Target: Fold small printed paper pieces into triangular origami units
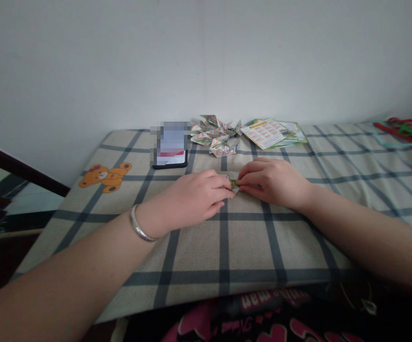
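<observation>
A small piece of printed paper (pixel 233 183), with green and yellow on it, lies on the checked tablecloth between my hands. My left hand (pixel 202 197), with a silver bangle at the wrist, has its fingers pressed together over the paper's left side. From the right, my right hand (pixel 272 183) pinches the paper's other edge. Most of the paper is hidden under the fingers, so its folded shape does not show. Just beyond sit several folded printed-paper pieces (pixel 223 147) in a cluster.
A phone (pixel 177 160), partly pixelated, lies at the back left. Flat printed sheets (pixel 265 134) are stacked behind my right hand. A bear picture (pixel 106 177) marks the cloth (pixel 191 256) at left. Red and green items (pixel 401 129) lie far right. A wall (pixel 206 61) stands behind.
</observation>
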`<state>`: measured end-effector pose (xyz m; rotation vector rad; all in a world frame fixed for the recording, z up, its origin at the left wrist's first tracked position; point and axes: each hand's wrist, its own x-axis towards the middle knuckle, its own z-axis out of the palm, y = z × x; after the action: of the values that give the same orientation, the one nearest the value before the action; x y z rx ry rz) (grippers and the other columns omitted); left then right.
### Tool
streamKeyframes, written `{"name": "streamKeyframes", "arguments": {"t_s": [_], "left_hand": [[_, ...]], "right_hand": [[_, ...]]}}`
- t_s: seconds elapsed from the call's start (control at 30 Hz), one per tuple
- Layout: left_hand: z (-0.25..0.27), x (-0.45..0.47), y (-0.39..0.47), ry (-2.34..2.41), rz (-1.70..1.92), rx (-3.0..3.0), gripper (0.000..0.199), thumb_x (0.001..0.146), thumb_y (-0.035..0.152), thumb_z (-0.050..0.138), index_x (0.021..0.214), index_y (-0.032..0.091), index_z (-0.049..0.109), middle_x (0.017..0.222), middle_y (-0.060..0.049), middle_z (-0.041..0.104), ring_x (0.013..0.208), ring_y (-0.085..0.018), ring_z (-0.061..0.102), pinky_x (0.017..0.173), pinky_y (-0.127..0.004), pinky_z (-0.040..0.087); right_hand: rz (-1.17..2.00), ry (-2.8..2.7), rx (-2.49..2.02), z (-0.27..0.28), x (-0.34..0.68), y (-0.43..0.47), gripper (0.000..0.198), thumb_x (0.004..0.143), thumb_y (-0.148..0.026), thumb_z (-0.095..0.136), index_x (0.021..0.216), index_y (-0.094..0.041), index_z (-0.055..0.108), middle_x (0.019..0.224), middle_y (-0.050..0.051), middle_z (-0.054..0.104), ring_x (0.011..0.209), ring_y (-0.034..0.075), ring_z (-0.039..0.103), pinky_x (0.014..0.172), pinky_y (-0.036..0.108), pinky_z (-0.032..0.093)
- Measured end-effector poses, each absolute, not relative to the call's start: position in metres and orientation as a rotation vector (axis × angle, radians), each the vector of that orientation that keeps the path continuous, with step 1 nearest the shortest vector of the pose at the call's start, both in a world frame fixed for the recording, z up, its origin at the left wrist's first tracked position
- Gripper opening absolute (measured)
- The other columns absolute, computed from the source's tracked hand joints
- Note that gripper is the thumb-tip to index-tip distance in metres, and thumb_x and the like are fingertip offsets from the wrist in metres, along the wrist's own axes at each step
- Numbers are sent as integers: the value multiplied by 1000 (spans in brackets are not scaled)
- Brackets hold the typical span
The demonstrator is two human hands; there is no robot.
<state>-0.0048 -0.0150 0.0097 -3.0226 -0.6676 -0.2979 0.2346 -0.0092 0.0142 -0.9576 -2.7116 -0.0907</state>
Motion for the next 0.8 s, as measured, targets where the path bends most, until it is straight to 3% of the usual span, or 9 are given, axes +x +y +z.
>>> {"name": "streamKeyframes", "arguments": {"t_s": [0.63, 0.8], "left_hand": [[12, 1, -22, -724, -240, -2963, 24, 91, 19, 49, 109, 20, 65, 110, -4, 64, 103, -22, 53, 94, -40, 46], [13, 2, -22, -745, -239, -2954, 22, 90, 18, 50, 105, 20, 66, 106, -5, 64, 100, -22, 53, 93, -41, 46]], "right_hand": [[-177, -2733, -881, 15, 237, -11, 20, 92, -28, 54, 91, -19, 73, 98, 6, 71, 84, 19, 60, 75, 32, 44], [-137, -2804, -678, 19, 237, -13, 21, 93, -24, 52, 92, -23, 73, 98, 5, 72, 99, 21, 57, 80, 34, 44]]}}
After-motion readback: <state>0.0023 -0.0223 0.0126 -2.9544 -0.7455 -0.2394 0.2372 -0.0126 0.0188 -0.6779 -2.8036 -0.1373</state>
